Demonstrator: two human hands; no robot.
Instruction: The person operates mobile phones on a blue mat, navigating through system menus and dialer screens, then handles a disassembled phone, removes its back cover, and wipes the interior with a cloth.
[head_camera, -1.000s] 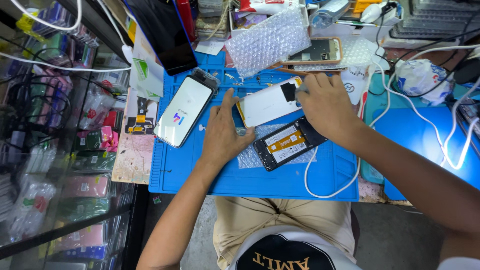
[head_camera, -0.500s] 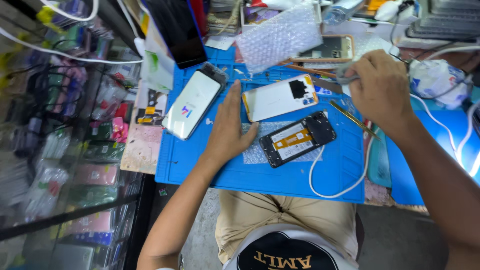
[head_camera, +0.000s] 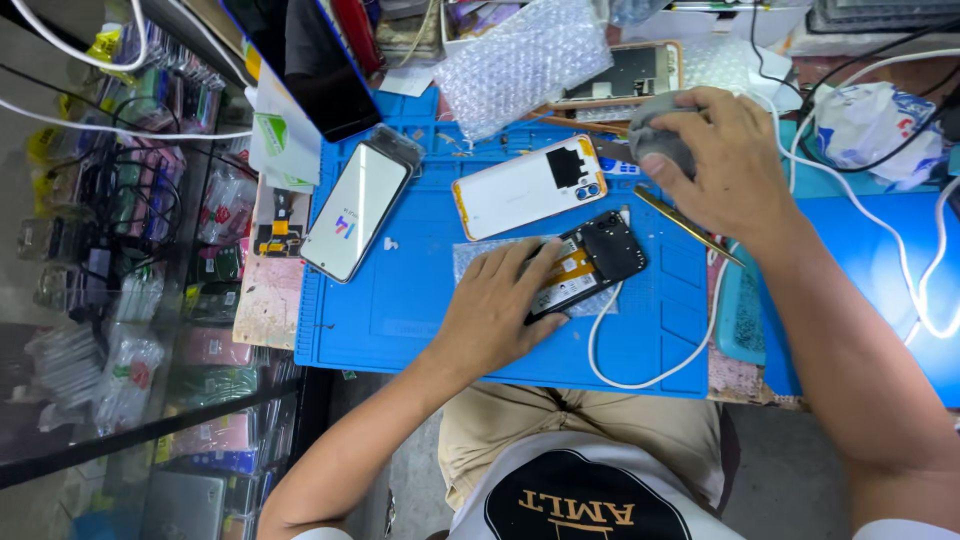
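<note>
Opened phone (head_camera: 588, 268), flat and rectangular, lies under left hand (head_camera: 500, 305); right hand (head_camera: 725, 160) fingers clamp a rounded grey lump (head_camera: 655, 140).

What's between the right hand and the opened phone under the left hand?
Little: a thin yellow tool lies on the blue mat between the right hand, which grips a grey lump, and the opened phone. The left hand covers the phone's near end.

Blue mat (head_camera: 420, 300) under opened phone (head_camera: 590, 265), white back cover (head_camera: 520, 188)

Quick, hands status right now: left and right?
Left hand: open, flat on the opened phone.
Right hand: closed around a grey rounded object.
</note>
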